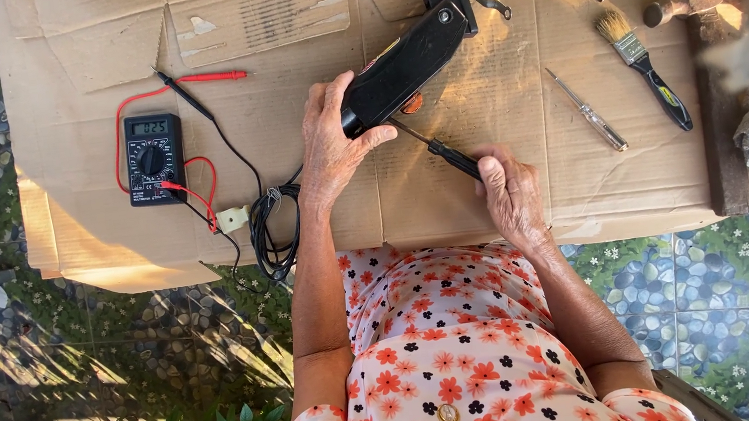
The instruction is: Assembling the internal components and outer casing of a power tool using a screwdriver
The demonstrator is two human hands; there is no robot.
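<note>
Matt black plastic appliance handle (pixel 402 68), rough brown cardboard sheet (pixel 512 101), bright metal screwdriver shaft (pixel 407 131).

At the left of the frame we see a small black meter (pixel 153 158) lying on the flattened brown cardboard box (pixel 532 192), its pale grey rectangular screen (pixel 149 127) along its top edge above a round dial.

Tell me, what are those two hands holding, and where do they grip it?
The left hand grips the black device at its near end. The right hand holds a screwdriver by its black handle, tip at the device.
</note>
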